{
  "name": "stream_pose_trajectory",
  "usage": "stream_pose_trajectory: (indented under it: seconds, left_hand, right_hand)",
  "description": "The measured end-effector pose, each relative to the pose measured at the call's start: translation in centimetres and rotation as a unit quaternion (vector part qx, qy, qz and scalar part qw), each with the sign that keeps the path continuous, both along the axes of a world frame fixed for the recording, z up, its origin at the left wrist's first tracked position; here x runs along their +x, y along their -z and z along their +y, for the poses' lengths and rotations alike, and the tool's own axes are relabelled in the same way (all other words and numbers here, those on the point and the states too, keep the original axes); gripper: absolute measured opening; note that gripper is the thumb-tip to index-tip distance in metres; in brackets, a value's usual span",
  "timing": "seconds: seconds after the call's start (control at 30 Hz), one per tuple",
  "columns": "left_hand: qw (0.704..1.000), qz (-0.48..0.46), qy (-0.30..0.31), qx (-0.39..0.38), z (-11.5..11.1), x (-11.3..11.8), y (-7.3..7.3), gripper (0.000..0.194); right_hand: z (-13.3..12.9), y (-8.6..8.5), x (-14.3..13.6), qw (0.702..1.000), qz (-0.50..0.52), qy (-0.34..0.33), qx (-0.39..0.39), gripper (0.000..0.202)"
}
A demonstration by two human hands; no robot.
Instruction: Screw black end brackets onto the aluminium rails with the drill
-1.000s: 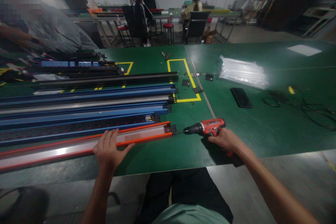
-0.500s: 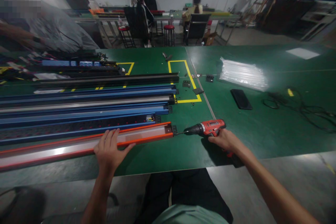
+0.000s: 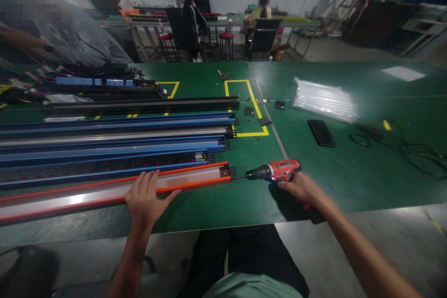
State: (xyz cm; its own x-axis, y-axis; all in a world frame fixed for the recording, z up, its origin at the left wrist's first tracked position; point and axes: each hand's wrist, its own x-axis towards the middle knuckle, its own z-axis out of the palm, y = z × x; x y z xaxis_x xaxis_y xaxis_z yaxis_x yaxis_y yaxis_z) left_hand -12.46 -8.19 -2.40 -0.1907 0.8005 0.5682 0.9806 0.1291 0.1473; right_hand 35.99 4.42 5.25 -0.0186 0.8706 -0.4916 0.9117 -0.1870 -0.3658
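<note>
My left hand (image 3: 146, 198) grips a long orange metal channel (image 3: 197, 188), its fingers over the far edge and its thumb along the near side. A pale strip lines the channel's inside. At the channel's right end sits a small black end cap (image 3: 233, 173). In my right hand (image 3: 303, 187) is a red and black cordless drill (image 3: 283, 167), held level by its handle. Its long thin bit points left and reaches the end cap; whether the tip sits in a screw is too small to tell.
Several blue and black channels (image 3: 181, 145) lie behind the orange one. Small black end caps (image 3: 249, 111), a black phone (image 3: 321, 132), clear-wrapped tubes (image 3: 324, 99) and a cable (image 3: 401, 142) lie on the green table (image 3: 352, 172). A co-worker (image 3: 80, 32) stands at far left.
Both hands, the channel and the drill keep practically the same places. The whole view has shifted very slightly.
</note>
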Motion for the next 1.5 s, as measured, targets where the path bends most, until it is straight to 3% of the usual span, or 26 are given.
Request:
stream_pose_trajectory:
  seconds: [1.5]
  left_hand:
    - [0.999,-0.014,0.008,-0.037,0.52,0.00,-0.91,0.088]
  right_hand:
    - [0.20,0.10,-0.34,0.999,-0.033,-0.027,0.007,0.028]
